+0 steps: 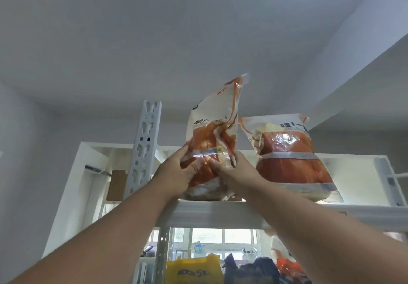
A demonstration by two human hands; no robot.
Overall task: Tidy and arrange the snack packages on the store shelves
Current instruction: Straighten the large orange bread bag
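Observation:
An orange and white snack bag (212, 127) stands upright on the top shelf (212, 213), its crumpled top reaching toward the ceiling. My left hand (176, 173) grips its lower left side. My right hand (234, 171) grips its lower right edge. A second orange and white snack bag (289, 158) leans on the same shelf just to the right, close to the first bag; whether they touch I cannot tell.
A white perforated upright post (143, 151) rises left of the held bag. Below the top shelf sit a yellow package (194, 270), dark packages (254, 270) and an orange one (289, 266). A ceiling beam (353, 74) runs overhead at the right.

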